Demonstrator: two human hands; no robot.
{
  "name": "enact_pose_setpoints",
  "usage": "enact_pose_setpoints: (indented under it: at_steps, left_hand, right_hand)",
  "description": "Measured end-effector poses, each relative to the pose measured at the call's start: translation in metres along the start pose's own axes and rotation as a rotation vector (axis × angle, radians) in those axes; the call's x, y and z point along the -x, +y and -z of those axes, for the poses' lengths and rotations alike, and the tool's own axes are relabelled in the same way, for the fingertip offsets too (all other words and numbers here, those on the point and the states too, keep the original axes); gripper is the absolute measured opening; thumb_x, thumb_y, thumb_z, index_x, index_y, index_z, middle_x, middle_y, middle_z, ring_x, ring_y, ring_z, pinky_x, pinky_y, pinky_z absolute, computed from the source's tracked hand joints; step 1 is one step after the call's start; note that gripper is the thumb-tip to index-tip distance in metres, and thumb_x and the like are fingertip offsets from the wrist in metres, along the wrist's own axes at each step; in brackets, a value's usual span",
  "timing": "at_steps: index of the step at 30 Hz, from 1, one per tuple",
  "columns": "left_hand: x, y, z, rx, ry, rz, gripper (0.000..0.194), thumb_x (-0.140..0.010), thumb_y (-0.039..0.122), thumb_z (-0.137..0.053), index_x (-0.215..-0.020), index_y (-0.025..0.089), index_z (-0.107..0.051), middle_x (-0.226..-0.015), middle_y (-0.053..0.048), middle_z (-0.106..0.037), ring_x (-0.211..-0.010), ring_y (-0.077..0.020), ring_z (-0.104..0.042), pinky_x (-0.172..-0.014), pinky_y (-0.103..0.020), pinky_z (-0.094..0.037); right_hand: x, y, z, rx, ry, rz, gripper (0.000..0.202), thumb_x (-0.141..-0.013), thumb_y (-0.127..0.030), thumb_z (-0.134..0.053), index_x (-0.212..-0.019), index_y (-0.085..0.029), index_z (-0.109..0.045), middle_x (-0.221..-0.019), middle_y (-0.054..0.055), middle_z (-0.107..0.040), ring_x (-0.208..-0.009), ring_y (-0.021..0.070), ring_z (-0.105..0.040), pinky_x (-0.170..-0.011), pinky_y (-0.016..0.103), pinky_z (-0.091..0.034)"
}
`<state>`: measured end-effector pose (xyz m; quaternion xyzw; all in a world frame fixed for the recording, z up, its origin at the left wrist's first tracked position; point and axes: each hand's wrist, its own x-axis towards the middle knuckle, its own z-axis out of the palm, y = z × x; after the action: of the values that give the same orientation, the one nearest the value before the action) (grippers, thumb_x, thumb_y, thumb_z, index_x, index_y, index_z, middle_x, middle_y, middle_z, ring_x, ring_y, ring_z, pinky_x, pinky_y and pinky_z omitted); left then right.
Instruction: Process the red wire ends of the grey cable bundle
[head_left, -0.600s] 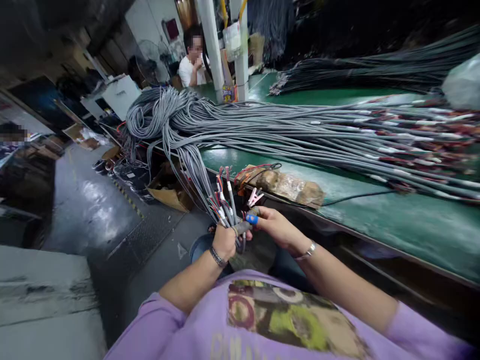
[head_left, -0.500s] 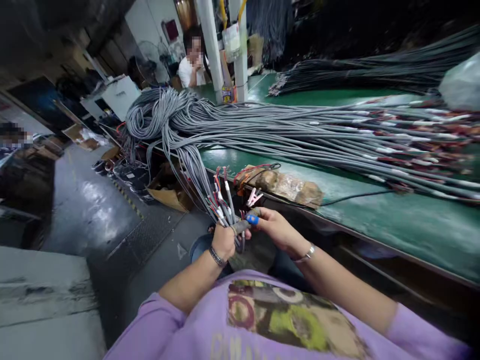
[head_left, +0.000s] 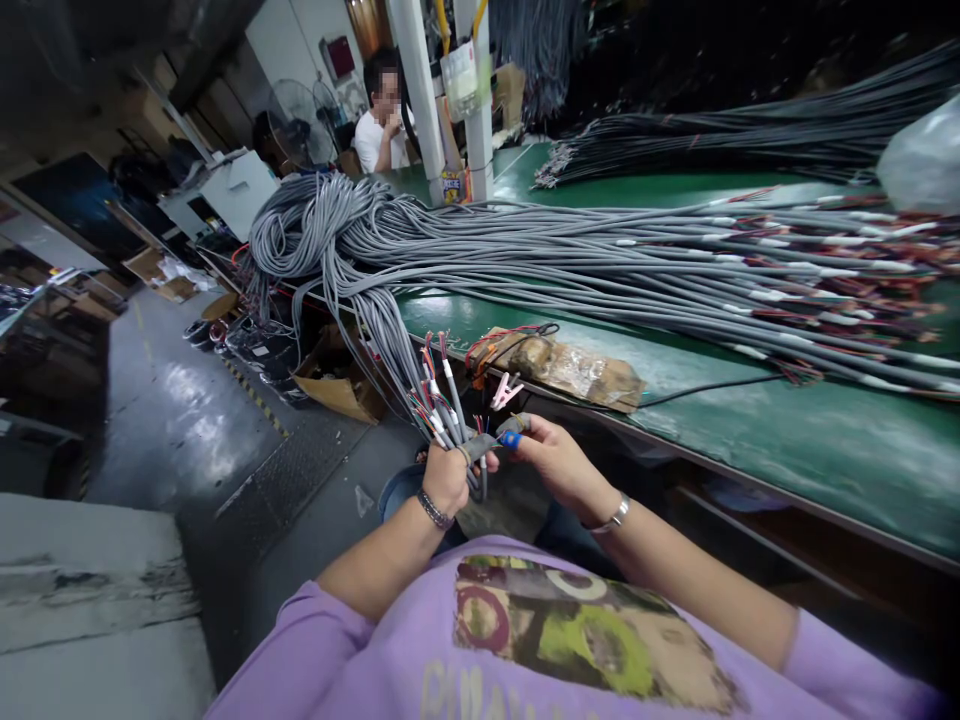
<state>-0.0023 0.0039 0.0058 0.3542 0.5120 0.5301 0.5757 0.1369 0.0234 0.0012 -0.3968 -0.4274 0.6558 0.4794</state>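
Observation:
My left hand (head_left: pixel 447 480) is closed around a bundle of grey cables (head_left: pixel 453 405) whose stripped ends show red, blue and white wires. Grey wrapping covers its thumb. Just to the right, my right hand (head_left: pixel 551 455) is pinched, with grey wrapping on a finger and blue tape (head_left: pixel 511 439) on its thumb. Its fingertips are beside the cable ends near my left thumb; what they pinch is too small to make out. A pink clip (head_left: pixel 506 391) stands at the bench edge above my hands.
Long grey cables (head_left: pixel 525 250) lie across the green bench (head_left: pixel 750 440), coiled at the left. A taped brown block (head_left: pixel 577 372) sits by the front edge. Black cables (head_left: pixel 712 140) lie farther back. A person (head_left: pixel 382 125) sits beyond the post.
My right fingertips have moved slightly away from my left hand, opening a small gap between the wrapped fingers. My left hand keeps its hold on the cables.

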Motion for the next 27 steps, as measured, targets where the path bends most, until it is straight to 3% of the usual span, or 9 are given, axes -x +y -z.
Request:
enact_pose_setpoints:
  at_steps: [5, 10, 15, 22, 27]
  left_hand:
    - [0.003, 0.000, 0.001, -0.035, -0.063, 0.043, 0.022, -0.059, 0.029, -0.072, -0.054, 0.012, -0.058, -0.045, -0.003, -0.059, -0.039, -0.0101, -0.052, -0.040, -0.020, -0.031]
    - [0.002, -0.001, 0.002, -0.007, -0.024, 0.032, 0.022, -0.061, 0.030, -0.071, -0.055, 0.013, -0.057, -0.046, -0.002, -0.059, -0.040, -0.0108, -0.053, -0.040, -0.021, -0.033]
    - [0.003, -0.002, 0.000, -0.022, -0.033, 0.030, 0.021, -0.061, 0.030, -0.070, -0.057, 0.013, -0.058, -0.043, -0.001, -0.057, -0.039, -0.0107, -0.053, -0.040, -0.020, -0.031]
    - [0.003, -0.001, 0.003, -0.062, -0.053, 0.025, 0.021, -0.064, 0.029, -0.069, -0.055, 0.012, -0.059, -0.045, -0.003, -0.058, -0.040, -0.0104, -0.053, -0.040, -0.020, -0.030]
    - [0.004, 0.000, 0.004, -0.138, -0.160, 0.056, 0.025, -0.064, 0.032, -0.071, -0.055, 0.012, -0.059, -0.046, -0.003, -0.059, -0.039, -0.0098, -0.051, -0.040, -0.021, -0.031]
  right_hand:
    - [-0.007, -0.004, 0.015, -0.245, 0.095, -0.101, 0.024, -0.063, -0.031, -0.069, -0.062, -0.019, -0.049, -0.055, -0.006, -0.042, -0.052, 0.0079, -0.039, -0.055, 0.023, -0.039]
    - [-0.001, -0.005, 0.016, -0.118, 0.037, -0.178, 0.030, -0.066, -0.045, -0.068, -0.073, -0.018, -0.056, -0.065, -0.002, -0.052, -0.055, 0.0090, -0.045, -0.056, 0.025, -0.042]
    - [0.004, -0.002, 0.009, 0.202, -0.103, -0.022, 0.037, -0.063, -0.051, -0.071, -0.070, -0.017, -0.058, -0.061, -0.002, -0.054, -0.056, 0.0106, -0.045, -0.053, 0.024, -0.038]
    - [0.005, -0.003, 0.014, 0.233, -0.200, 0.115, 0.034, -0.069, -0.051, -0.067, -0.072, -0.017, -0.062, -0.068, 0.002, -0.063, -0.063, 0.0148, -0.054, -0.063, 0.029, -0.044]
    - [0.007, 0.001, 0.016, 0.226, -0.167, 0.149, 0.029, -0.072, -0.046, -0.067, -0.078, -0.017, -0.066, -0.075, 0.004, -0.066, -0.067, 0.0153, -0.055, -0.066, 0.029, -0.044]
